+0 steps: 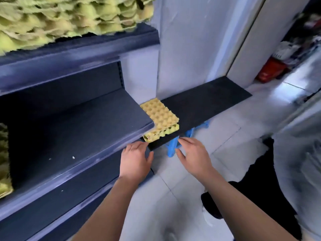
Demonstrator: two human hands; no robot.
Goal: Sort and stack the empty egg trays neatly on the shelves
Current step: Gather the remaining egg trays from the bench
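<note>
Just ahead of both hands, slightly left of the gap between them, I see the egg trays (160, 120) stacked on a dark board (205, 108), long axis running away from me. Left hand (136, 158) is nearer; right hand (192, 154) alongside. Both open, gripping nothing.

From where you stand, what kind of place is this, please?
Probably a shop or its storeroom. Dark metal shelves carry stacked yellow egg trays, a smaller stack of egg trays sits on a low black board, and a red basket stands on the tiled floor.
</note>
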